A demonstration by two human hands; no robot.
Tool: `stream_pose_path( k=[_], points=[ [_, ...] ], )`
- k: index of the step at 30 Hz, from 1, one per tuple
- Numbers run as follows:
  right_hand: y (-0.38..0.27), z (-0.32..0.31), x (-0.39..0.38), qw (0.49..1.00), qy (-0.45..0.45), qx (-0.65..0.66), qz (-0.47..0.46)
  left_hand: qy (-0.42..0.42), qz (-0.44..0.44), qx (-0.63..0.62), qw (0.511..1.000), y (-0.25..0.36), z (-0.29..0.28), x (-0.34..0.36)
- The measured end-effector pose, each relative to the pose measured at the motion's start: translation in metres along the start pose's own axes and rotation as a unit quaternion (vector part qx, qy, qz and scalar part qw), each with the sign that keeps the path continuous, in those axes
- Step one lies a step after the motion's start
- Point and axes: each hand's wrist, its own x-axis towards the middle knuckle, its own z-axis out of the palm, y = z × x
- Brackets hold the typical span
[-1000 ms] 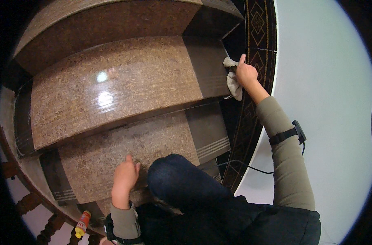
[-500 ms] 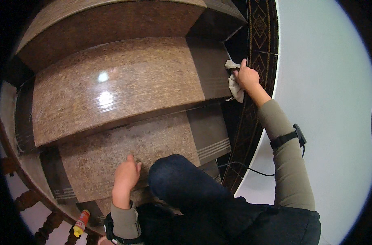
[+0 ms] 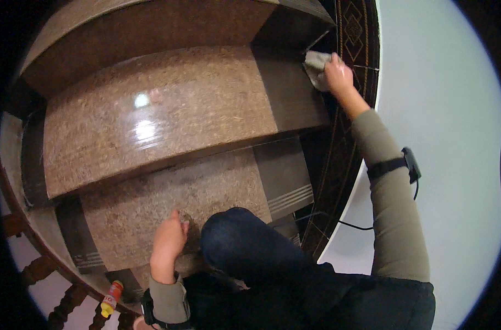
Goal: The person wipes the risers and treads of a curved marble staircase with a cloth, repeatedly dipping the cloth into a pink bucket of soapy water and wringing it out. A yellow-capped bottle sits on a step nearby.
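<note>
My right hand (image 3: pixel 339 75) is closed on a whitish cloth (image 3: pixel 317 61). It presses the cloth against the dark skirting at the right end of a brown speckled stair tread (image 3: pixel 168 104), near the inner corner below the riser. Lower left, my left hand (image 3: pixel 170 241) is over the step below, beside my bent knee. Its index finger and thumb show a little apart and nothing shows in them; the other fingers are partly hidden.
A patterned dark border (image 3: pixel 352 27) runs up the white wall (image 3: pixel 443 110) on the right. At the lower left, a red bottle with a yellow cap (image 3: pixel 112 298) lies by the wooden balusters (image 3: pixel 67 301). A black cable (image 3: pixel 355 226) hangs near my right arm.
My right hand has slid the cloth away from me along the skirting, from near the tread's front edge toward the back corner. The left hand has barely moved.
</note>
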Motion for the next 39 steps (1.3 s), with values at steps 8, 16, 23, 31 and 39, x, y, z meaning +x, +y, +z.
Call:
stream_pose_path(
  k=[8, 16, 23, 31, 39],
  points=[
    [-0.027, -0.01, -0.036, 0.984, -0.174, 0.02, 0.017, 0.021, -0.05, 0.003, 0.999, -0.001, -0.018, -0.014],
    [-0.013, 0.05, 0.02, 0.998, -0.036, -0.036, -0.044, 0.014, -0.041, 0.022, 0.999, 0.0, -0.005, -0.009],
    [-0.032, 0.041, 0.036, 0.998, -0.006, -0.066, -0.01, -0.019, -0.06, 0.03, 0.998, 0.001, 0.001, -0.003],
    [-0.043, 0.071, 0.028, 0.977, -0.076, -0.198, 0.006, -0.011, -0.044, 0.014, 0.999, 0.0, 0.005, 0.003],
    [-0.059, 0.082, 0.02, 0.977, -0.186, -0.057, 0.083, 0.014, -0.064, 0.007, 0.998, -0.008, -0.001, -0.012]
  ],
)
